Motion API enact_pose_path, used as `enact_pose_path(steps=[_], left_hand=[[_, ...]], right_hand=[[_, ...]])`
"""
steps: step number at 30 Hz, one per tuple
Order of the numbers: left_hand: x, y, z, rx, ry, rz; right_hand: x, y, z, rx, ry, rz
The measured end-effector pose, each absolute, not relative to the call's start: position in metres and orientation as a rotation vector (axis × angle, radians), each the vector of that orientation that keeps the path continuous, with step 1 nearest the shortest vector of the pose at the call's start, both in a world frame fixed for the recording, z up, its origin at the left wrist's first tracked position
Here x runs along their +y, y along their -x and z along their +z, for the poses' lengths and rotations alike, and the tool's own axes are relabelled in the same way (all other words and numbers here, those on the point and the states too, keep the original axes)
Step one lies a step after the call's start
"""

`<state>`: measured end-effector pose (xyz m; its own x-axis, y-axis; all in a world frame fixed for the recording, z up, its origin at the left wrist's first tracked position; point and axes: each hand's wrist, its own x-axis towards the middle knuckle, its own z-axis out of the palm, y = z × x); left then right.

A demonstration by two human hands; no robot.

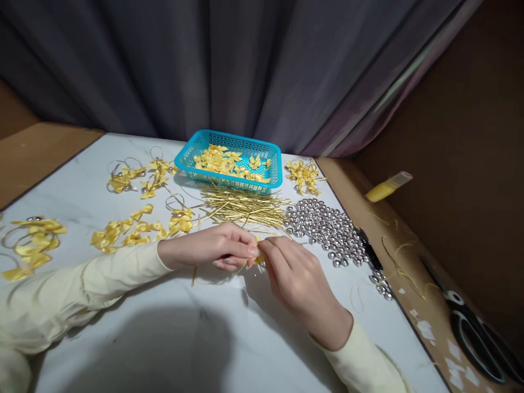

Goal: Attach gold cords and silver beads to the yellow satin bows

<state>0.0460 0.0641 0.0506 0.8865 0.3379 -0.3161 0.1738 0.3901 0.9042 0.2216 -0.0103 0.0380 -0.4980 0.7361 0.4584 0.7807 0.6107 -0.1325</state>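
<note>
Over the middle of the table my left hand (231, 245) and my right hand (295, 275) meet, fingertips almost touching. Both are closed in a pinch on a small yellow ribbon bow (259, 258), mostly hidden by the fingers. A thin gold cord (244, 267) curves below my left fingertips. Just beyond the hands lies a pile of cut gold cords (245, 207). To the right of it spreads a heap of shiny silver beads (323, 226). A yellow bow with a cord loop (180, 220) rests close to my left wrist.
A blue plastic basket (281, 169) of yellow bows stands at the back. Finished-looking looped bows (123, 179) and loose bows (108, 234) lie left, another bunch (303, 176) at back right. Black scissors (477, 338), paper scraps (426, 330) and a yellow tube (388, 186) lie right.
</note>
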Motion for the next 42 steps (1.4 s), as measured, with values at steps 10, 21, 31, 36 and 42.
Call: enact_pose_path(steps=[10,21,31,36,42], left_hand=[[0.059,-0.045,0.066,0.679,-1.635,0.09],[0.06,-0.046,0.059,0.73,-1.595,0.168],[0.06,-0.045,0.059,0.735,-1.585,0.184],[0.057,-0.047,0.062,0.75,-1.645,0.195],[0.052,-0.047,0.064,0.771,-1.895,0.225]], right_hand=[[-0.005,-0.224,0.041,-2.157,1.251,0.589],[-0.003,-0.224,0.041,-2.119,1.182,0.483],[0.001,-0.226,0.04,-2.16,1.13,0.427],[0.002,-0.225,0.039,-2.096,1.146,0.468],[0.001,-0.223,0.042,-2.017,1.221,0.608]])
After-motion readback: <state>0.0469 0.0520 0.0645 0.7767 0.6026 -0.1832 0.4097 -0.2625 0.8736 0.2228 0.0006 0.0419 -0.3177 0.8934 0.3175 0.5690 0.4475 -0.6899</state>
